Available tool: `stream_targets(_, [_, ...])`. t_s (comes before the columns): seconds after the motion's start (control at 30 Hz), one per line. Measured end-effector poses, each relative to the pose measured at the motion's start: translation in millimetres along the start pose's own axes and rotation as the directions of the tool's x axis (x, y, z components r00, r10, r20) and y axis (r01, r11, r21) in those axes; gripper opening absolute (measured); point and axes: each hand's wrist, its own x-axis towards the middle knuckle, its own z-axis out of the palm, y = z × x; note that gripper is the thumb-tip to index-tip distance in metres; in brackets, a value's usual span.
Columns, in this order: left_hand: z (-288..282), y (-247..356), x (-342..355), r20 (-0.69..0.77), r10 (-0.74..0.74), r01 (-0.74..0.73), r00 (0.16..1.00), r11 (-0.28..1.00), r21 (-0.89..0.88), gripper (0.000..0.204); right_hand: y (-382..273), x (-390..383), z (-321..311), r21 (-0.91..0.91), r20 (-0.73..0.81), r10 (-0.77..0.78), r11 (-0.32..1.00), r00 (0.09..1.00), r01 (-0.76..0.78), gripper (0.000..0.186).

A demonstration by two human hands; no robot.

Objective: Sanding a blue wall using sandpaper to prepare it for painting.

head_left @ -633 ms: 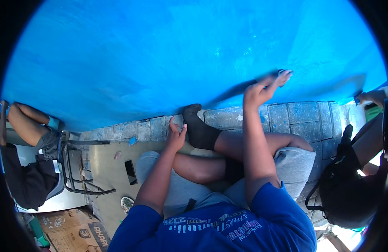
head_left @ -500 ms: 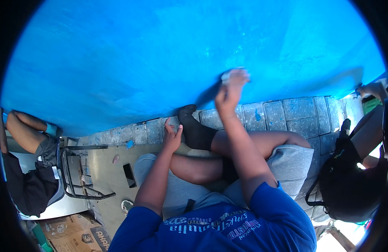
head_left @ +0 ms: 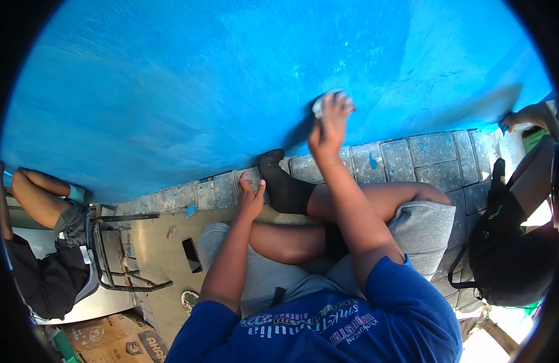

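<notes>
Seemingly, the right hand's grip [head_left: 331, 124] is clamped on a pale pad [head_left: 318, 107] lying beneath it.

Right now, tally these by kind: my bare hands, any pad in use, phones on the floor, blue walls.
Bare hands, left hand and right hand: 2
Small white pad at the right hand: 1
Thin black rectangular phone: 1
Large blue wall: 1
Total: 5
</notes>
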Motion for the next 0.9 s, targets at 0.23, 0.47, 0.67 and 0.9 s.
stream_targets(0.23, [-4, 11, -3, 0.011, -0.022, 0.022, 1.000, 1.000, 0.010, 0.077, 12, 26, -12, -0.153, -0.087, 0.022, 0.988, 0.996, -0.035, 0.056])
stream_targets(0.47, [2, 1, 3, 0.041, -0.032, 0.029, 0.999, 0.997, 0.070, 0.075, -8, -11, 4, -0.028, 0.064, 0.095, 0.995, 0.993, -0.093, 0.055])
stream_targets(0.67, [0, -13, -1, -0.004, -0.027, 0.027, 1.000, 0.998, 0.057, 0.075, 0, 2, 5, -0.029, 0.092, -0.128, 0.991, 0.988, 0.131, 0.061])
stream_targets(0.9, [2, 1, 3, 0.061, -0.032, 0.033, 0.998, 0.999, -0.007, 0.077, 5, 40, -9, 0.048, -0.339, 0.130, 0.992, 0.932, -0.120, 0.054])
